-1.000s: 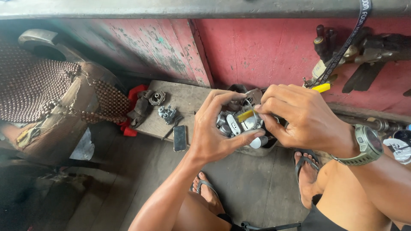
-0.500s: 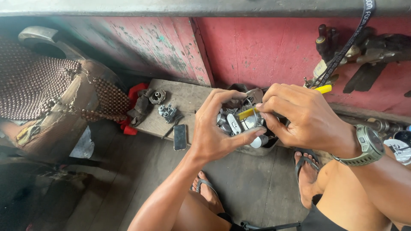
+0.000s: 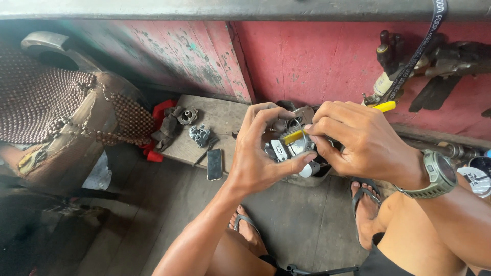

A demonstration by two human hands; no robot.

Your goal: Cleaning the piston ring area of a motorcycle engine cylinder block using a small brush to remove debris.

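Note:
My left hand [image 3: 258, 153] grips a small silver metal engine part [image 3: 289, 148] from the left and below, fingers curled around it. My right hand [image 3: 358, 140] holds a yellow-handled tool [image 3: 384, 107] whose yellow tip [image 3: 292, 136] rests on top of the part. A green wristwatch [image 3: 439, 176] is on my right wrist. Both hands meet above a dark bowl-like container [image 3: 317, 174] on the floor, mostly hidden behind them.
A wooden board [image 3: 220, 120] by the red wall carries a small metal assembly [image 3: 199, 134], a round metal piece [image 3: 187, 115], a dark rag and a phone [image 3: 214, 164]. A beaded seat cover [image 3: 46, 107] lies at left. Tools hang at upper right. My sandalled feet rest below.
The hands stay almost in place on the metal part. The right-hand fingers shift slightly on the tool.

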